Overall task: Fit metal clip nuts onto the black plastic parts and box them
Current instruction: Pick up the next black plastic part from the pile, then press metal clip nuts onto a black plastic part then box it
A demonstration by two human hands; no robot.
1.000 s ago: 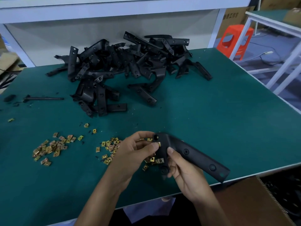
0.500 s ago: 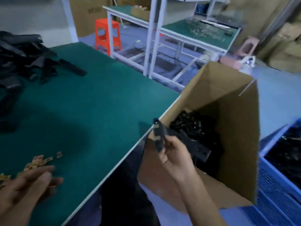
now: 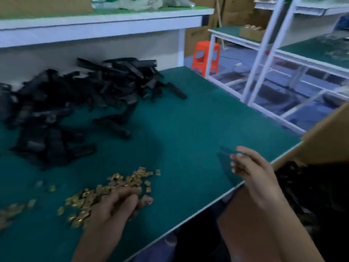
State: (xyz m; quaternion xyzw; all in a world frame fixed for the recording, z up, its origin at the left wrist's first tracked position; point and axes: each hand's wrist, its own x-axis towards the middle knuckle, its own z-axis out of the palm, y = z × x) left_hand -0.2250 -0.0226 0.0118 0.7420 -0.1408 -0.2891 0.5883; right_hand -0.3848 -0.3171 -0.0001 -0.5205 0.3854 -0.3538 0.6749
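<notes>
Gold metal clip nuts (image 3: 124,179) lie scattered on the green table (image 3: 188,125) near its front. My left hand (image 3: 117,207) rests on this heap with its fingers curled down around some nuts; motion blur hides the exact grip. My right hand (image 3: 251,173) hovers over the table's right edge, fingers loosely bent, holding nothing. A big pile of black plastic parts (image 3: 75,103) sits at the back left. At the right, the cardboard box (image 3: 324,140) stands beside the table with black parts (image 3: 302,190) inside.
A white shelf (image 3: 94,21) runs above the back of the table. To the right are an orange stool (image 3: 206,55), white table frames (image 3: 264,57) and more green benches. More clip nuts (image 3: 11,210) lie at the far left.
My right hand has let go of the black part over the box and come back above the table edge, empty. My left hand has settled onto the clip nuts. The view swung back left.
</notes>
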